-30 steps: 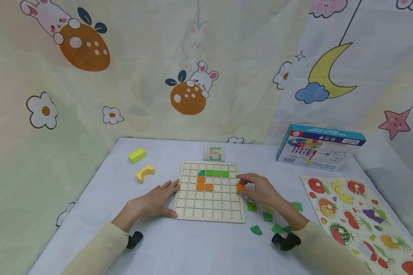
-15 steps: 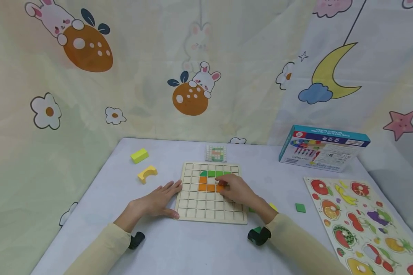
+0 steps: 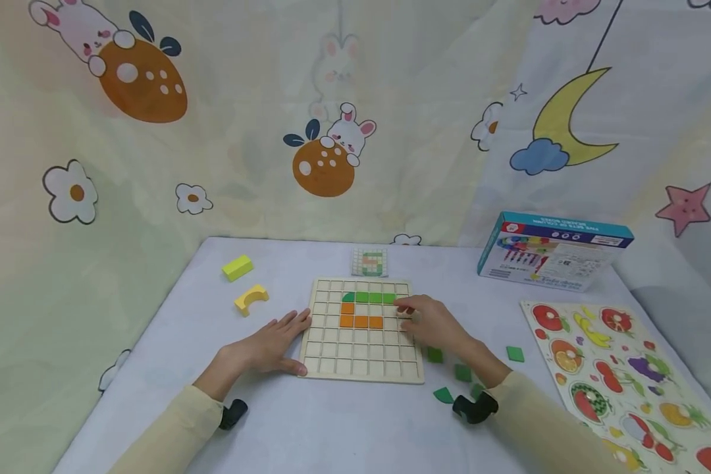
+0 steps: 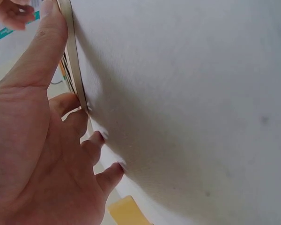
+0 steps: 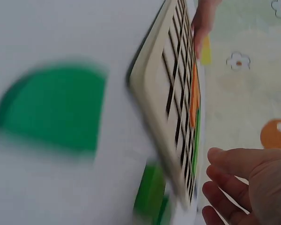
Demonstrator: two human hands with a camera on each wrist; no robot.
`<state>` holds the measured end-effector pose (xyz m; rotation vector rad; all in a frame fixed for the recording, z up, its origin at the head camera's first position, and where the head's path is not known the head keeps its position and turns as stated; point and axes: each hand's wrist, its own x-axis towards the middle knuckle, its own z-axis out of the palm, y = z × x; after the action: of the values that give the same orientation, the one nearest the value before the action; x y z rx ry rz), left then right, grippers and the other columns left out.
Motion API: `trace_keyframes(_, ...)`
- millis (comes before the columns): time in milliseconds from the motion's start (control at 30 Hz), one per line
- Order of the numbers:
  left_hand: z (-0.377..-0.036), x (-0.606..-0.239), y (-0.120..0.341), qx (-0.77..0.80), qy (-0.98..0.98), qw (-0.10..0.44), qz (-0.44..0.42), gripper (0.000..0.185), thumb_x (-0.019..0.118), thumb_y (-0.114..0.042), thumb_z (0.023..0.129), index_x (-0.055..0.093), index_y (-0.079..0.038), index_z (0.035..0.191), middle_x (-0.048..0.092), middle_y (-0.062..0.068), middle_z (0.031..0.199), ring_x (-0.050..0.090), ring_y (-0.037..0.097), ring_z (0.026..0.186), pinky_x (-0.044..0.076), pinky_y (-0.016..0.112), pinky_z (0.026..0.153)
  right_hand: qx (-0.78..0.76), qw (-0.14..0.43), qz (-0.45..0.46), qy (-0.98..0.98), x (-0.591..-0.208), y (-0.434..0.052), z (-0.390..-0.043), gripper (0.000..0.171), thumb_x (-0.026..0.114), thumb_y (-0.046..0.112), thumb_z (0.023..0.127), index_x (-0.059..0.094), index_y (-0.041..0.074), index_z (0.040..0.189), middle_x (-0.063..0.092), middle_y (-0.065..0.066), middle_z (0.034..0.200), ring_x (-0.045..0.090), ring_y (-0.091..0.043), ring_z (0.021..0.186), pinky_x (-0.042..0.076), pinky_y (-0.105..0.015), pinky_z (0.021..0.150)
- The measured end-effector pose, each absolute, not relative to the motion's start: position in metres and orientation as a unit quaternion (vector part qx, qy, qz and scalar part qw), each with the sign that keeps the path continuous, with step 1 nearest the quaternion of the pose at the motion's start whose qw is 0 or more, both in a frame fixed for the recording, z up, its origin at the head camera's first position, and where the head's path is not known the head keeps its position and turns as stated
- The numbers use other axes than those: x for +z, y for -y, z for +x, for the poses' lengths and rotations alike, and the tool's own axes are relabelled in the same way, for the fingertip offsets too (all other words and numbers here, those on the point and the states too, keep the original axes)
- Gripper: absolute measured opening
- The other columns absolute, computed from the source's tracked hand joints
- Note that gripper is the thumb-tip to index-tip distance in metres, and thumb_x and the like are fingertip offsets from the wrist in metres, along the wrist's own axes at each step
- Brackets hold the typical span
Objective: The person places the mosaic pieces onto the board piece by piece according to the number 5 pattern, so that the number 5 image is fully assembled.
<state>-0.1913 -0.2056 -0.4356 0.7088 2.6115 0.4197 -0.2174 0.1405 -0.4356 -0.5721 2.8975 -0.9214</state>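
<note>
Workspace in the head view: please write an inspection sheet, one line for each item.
Surface: table under a white cloth.
Job's things: wooden grid board; green tiles in one row, orange tiles below; loose green pieces right of the board.
Clutter: two yellow blocks, pattern card, game box, fruit puzzle.
Grips: left hand flat against the board's left edge; right hand over its right side, holding nothing visible.
Cables: nothing seen.
Surroundings: cartoon-print curtains.
</note>
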Motion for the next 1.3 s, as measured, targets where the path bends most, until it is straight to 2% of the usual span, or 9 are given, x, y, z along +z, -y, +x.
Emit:
trace_keyframes(167,-0.191,-0.434,0.207,0.151,-0.935,0.199,0.254,0.103,0.070,-0.055,0.079,0.018,-0.008,0.155,0.009,0.007,0.165,0.009,0.035,0.151,0.017,0.059,0.119,-0.290,0.027,-0.148,-0.945,-0.431,-0.196,-0.205,0.046,0.070,0.011,0.087,0.059,0.011,0.132,0.068,-0.005,0.115,0.059,-0.024,0.105,0.053,-0.047,0.093)
trace_keyframes(267,-0.192,-0.434,0.207,0.152,-0.933,0.198,0.258,0.104,0.070,-0.055,0.079,0.018,-0.007,0.155,0.010,0.008,0.165,0.009,0.036,0.151,0.017,0.059,0.119,-0.295,0.040,-0.136,-0.945,-0.431,-0.226,-0.194,0.045,0.070,0.012,0.087,0.059,0.010,0.131,0.067,-0.007,0.115,0.059,-0.026,0.105,0.053,-0.049,0.093)
trace_keyframes(467,-0.191,-0.433,0.209,0.158,-0.933,0.195,0.259,0.103,0.070,-0.055,0.079,0.019,-0.007,0.155,0.010,0.009,0.164,0.009,0.037,0.151,0.016,0.060,0.119,-0.305,0.061,-0.142,-0.940,-0.435,-0.255,-0.172,0.046,0.073,0.015,0.086,0.060,0.010,0.130,0.068,-0.005,0.115,0.061,-0.024,0.106,0.055,-0.043,0.092)
trace_keyframes(600,-0.191,-0.433,0.209,0.162,-0.933,0.191,0.258,0.102,0.070,-0.054,0.079,0.020,-0.007,0.155,0.010,0.009,0.164,0.009,0.037,0.151,0.017,0.060,0.119,-0.302,0.063,-0.145,-0.940,-0.441,-0.256,-0.165,0.047,0.074,0.013,0.084,0.060,0.011,0.129,0.068,-0.003,0.116,0.061,-0.019,0.104,0.055,-0.037,0.091)
trace_keyframes(833,-0.191,-0.434,0.207,0.165,-0.930,0.194,0.265,0.102,0.070,-0.054,0.080,0.019,-0.006,0.154,0.010,0.009,0.164,0.010,0.038,0.150,0.017,0.061,0.118,-0.281,0.039,-0.140,-0.949,-0.452,-0.249,-0.160,0.046,0.074,0.009,0.083,0.062,0.012,0.127,0.068,-0.003,0.117,0.062,-0.019,0.104,0.055,-0.040,0.092)
trace_keyframes(1067,-0.192,-0.437,0.209,0.158,-0.931,0.191,0.267,0.103,0.069,-0.056,0.079,0.018,-0.007,0.155,0.009,0.008,0.165,0.010,0.036,0.151,0.017,0.060,0.119,-0.280,0.022,-0.134,-0.950,-0.450,-0.241,-0.164,0.044,0.074,0.007,0.083,0.063,0.012,0.126,0.069,-0.001,0.110,0.062,-0.016,0.099,0.057,-0.037,0.088)
trace_keyframes(1300,-0.191,-0.436,0.206,0.156,-0.934,0.196,0.254,0.103,0.070,-0.055,0.079,0.020,-0.008,0.155,0.010,0.008,0.165,0.009,0.036,0.151,0.017,0.060,0.119,-0.290,0.018,-0.142,-0.946,-0.440,-0.203,-0.180,0.046,0.075,0.010,0.083,0.063,0.012,0.127,0.067,0.001,0.106,0.059,-0.015,0.096,0.057,-0.039,0.089)
